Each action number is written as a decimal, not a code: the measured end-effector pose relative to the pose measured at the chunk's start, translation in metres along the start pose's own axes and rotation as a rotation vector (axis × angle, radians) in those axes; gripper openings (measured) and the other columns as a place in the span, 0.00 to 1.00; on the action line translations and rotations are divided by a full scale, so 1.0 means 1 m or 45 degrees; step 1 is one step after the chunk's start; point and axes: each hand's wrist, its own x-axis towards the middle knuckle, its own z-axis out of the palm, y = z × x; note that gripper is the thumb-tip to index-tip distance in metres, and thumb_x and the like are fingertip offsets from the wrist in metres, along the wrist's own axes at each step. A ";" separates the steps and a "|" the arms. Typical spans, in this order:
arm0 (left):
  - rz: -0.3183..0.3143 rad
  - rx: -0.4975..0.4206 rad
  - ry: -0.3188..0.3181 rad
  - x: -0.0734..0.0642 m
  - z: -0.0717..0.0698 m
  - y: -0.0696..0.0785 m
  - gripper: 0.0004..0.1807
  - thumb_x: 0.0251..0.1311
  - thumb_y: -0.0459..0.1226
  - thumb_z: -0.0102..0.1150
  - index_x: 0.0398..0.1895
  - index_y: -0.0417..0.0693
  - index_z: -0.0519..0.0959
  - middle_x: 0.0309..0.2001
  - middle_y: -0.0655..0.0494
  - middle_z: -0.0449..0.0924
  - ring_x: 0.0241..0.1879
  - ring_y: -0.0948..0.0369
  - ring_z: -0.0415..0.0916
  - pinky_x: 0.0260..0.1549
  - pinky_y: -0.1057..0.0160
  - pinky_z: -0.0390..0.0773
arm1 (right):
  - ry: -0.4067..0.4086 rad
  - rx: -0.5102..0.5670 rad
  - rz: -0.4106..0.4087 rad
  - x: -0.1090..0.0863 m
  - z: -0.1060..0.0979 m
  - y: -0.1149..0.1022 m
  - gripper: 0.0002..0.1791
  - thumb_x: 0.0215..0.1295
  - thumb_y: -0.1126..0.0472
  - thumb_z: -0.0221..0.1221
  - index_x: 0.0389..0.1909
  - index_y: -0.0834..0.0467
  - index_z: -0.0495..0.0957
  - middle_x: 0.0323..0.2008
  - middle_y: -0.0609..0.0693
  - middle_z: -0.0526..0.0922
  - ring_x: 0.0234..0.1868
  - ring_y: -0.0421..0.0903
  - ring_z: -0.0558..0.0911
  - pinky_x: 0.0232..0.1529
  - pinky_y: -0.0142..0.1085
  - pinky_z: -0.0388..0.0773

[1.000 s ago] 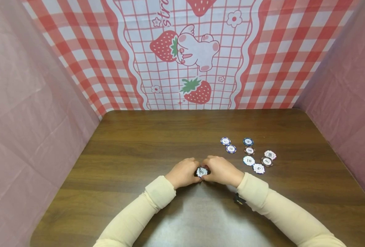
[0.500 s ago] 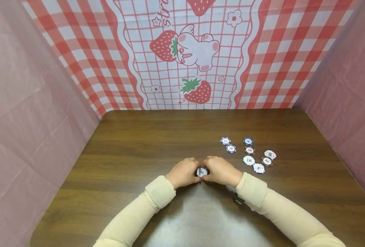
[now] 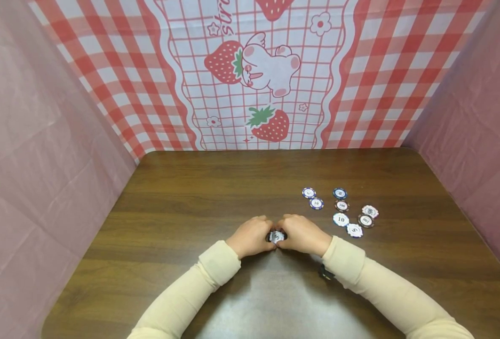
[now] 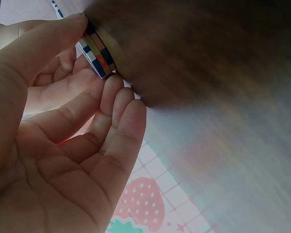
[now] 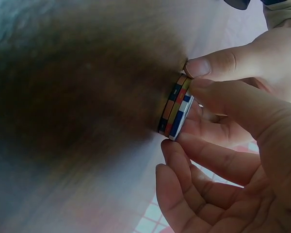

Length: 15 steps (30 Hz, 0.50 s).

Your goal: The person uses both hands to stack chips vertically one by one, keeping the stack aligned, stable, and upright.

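Observation:
Near the middle of the table, a short stack of poker chips (image 3: 276,237) lies between my two hands, a white-faced chip on top. My left hand (image 3: 251,238) holds its left side with thumb and curled fingers. From the other side my right hand (image 3: 304,235) grips it the same way, the fingertips of both hands close together. In the right wrist view the stack's edge (image 5: 176,108) shows dark, orange, yellow, red, blue and white bands. The left wrist view shows the same banded edge (image 4: 98,52) under the thumb. The stack's sides are partly hidden by the fingers.
Right of my hands several loose chips lie flat: two blue-rimmed ones, including a 10 chip (image 3: 316,204), a dark blue chip (image 3: 340,193), brown 100 chips (image 3: 341,205), and a white 5 chip (image 3: 354,230). A checkered strawberry cloth (image 3: 271,84) hangs behind the wooden table (image 3: 190,188).
My right hand and forearm have shifted very slightly left. Both hands stay around the chip stack, and the loose chips lie as before.

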 end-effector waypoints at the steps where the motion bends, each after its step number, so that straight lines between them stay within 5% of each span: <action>1: 0.001 0.001 0.001 0.000 0.000 0.000 0.14 0.46 0.45 0.71 0.30 0.47 0.80 0.29 0.56 0.79 0.34 0.57 0.77 0.36 0.60 0.76 | 0.000 0.002 0.001 0.000 0.000 0.000 0.09 0.44 0.59 0.70 0.28 0.55 0.83 0.25 0.46 0.78 0.27 0.40 0.72 0.29 0.36 0.71; 15: 0.022 0.001 0.003 0.000 0.001 -0.001 0.15 0.47 0.46 0.72 0.34 0.48 0.81 0.30 0.59 0.79 0.32 0.61 0.74 0.35 0.63 0.75 | 0.029 0.012 0.146 -0.003 -0.009 0.014 0.18 0.49 0.53 0.70 0.38 0.61 0.84 0.30 0.49 0.80 0.29 0.42 0.75 0.33 0.39 0.75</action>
